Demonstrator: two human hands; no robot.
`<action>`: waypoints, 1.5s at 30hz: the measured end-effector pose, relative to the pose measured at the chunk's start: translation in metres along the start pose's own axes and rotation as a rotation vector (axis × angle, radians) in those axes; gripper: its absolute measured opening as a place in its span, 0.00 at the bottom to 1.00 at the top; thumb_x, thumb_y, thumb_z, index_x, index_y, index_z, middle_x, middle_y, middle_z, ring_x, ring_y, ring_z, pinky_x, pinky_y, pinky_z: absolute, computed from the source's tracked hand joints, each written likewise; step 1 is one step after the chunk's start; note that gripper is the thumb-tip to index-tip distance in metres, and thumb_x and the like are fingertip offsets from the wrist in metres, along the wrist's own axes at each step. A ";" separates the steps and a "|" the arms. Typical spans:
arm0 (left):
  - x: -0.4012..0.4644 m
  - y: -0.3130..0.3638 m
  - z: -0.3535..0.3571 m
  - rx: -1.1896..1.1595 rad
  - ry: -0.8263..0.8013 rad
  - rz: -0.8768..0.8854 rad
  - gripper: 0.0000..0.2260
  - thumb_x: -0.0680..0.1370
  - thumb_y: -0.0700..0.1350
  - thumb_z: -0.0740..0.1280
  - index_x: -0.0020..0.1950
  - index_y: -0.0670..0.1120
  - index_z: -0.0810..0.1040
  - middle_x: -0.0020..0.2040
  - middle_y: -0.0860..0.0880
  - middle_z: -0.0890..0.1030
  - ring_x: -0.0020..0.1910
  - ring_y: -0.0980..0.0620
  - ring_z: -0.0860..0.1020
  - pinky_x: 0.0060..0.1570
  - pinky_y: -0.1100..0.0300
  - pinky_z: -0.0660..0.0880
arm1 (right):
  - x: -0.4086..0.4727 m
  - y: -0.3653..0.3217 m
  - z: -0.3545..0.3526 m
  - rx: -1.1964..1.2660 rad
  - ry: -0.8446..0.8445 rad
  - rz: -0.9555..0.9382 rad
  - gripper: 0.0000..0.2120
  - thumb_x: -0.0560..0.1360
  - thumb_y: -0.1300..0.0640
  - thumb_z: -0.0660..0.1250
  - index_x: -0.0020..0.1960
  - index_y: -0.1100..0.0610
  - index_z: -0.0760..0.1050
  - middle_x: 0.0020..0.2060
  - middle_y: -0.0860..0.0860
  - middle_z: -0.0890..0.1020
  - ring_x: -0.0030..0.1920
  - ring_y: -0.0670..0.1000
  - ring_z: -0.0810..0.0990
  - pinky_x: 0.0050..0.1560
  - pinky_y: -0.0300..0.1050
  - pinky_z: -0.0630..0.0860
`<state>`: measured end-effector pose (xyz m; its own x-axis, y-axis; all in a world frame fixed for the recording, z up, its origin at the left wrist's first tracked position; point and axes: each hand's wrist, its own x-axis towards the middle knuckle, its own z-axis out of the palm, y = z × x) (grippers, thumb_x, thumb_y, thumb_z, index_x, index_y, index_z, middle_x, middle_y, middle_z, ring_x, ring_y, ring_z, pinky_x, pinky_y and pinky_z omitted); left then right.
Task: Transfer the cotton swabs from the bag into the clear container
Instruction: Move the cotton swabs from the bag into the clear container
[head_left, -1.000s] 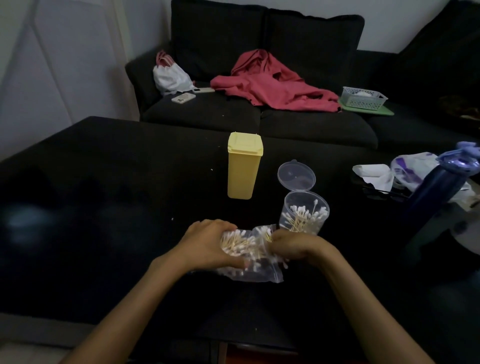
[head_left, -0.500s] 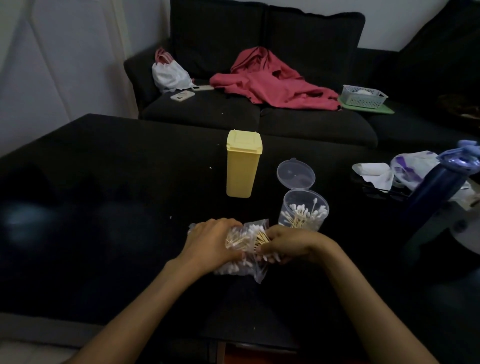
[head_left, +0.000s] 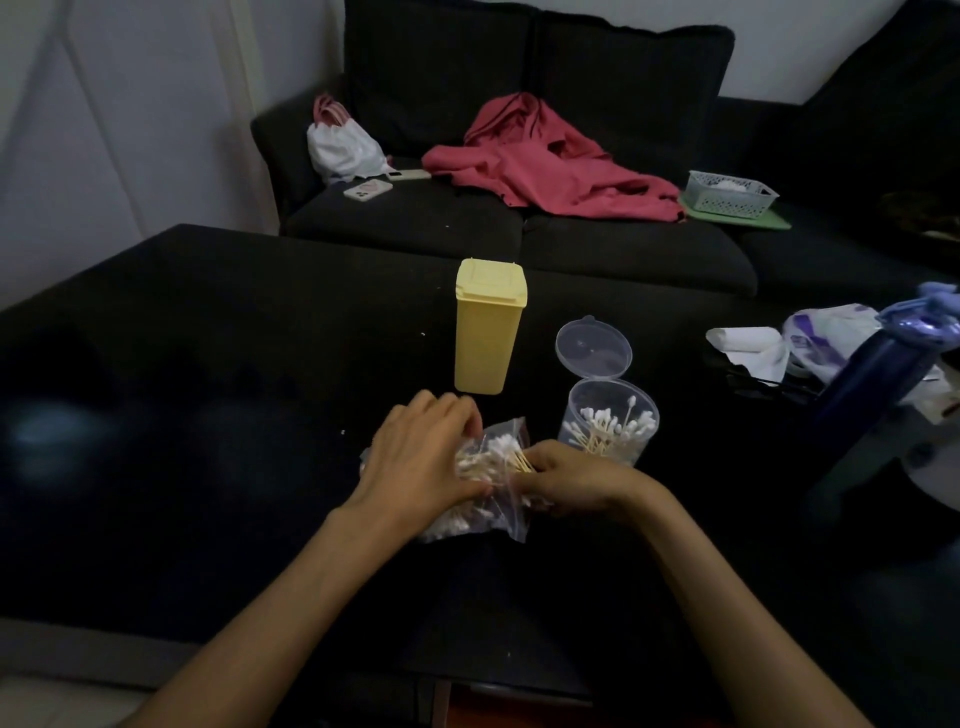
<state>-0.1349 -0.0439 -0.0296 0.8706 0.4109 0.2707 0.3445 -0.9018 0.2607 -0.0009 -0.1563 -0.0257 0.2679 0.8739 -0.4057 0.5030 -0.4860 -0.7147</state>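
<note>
A: Where is the bag (head_left: 498, 512)?
B: On the black table (head_left: 208, 364), under both hands. Left hand (head_left: 423, 460) grips its top.
A: Right hand (head_left: 563, 480)?
B: Closed on a bundle of swabs (head_left: 511, 460) at the bag's mouth.
A: Container (head_left: 608, 423)?
B: Just beside the right hand, lid (head_left: 594, 347) open, partly filled with swabs. Yellow box (head_left: 487, 325) stands behind.

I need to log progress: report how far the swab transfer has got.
Done: the container stands open and already holds a batch of swabs. In hand: the left hand holds the bag while the right hand pinches a bunch at its mouth. Left: many swabs remain in the bag.
</note>
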 end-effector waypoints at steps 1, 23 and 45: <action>-0.001 0.000 0.000 0.029 -0.030 -0.001 0.19 0.70 0.59 0.71 0.57 0.55 0.73 0.52 0.56 0.75 0.50 0.57 0.71 0.47 0.63 0.66 | 0.000 0.001 -0.001 -0.011 -0.009 0.005 0.07 0.80 0.59 0.58 0.45 0.59 0.72 0.32 0.50 0.72 0.29 0.43 0.68 0.27 0.32 0.65; 0.003 -0.010 0.000 -0.001 -0.187 -0.057 0.10 0.75 0.57 0.67 0.54 0.58 0.82 0.51 0.57 0.83 0.48 0.55 0.79 0.46 0.56 0.75 | -0.011 0.008 -0.026 0.033 -0.130 0.159 0.14 0.79 0.53 0.60 0.37 0.56 0.74 0.30 0.49 0.73 0.28 0.42 0.69 0.27 0.30 0.66; 0.008 -0.025 -0.010 -0.417 -0.340 -0.077 0.24 0.66 0.57 0.76 0.59 0.59 0.76 0.51 0.60 0.78 0.48 0.61 0.77 0.50 0.58 0.77 | -0.010 -0.006 -0.017 -0.333 -0.025 -0.183 0.10 0.80 0.55 0.60 0.53 0.58 0.77 0.45 0.53 0.81 0.40 0.46 0.76 0.44 0.42 0.72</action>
<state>-0.1402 -0.0165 -0.0251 0.9368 0.3446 -0.0608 0.3032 -0.7129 0.6323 0.0074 -0.1620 -0.0069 0.1305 0.9433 -0.3053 0.7815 -0.2873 -0.5539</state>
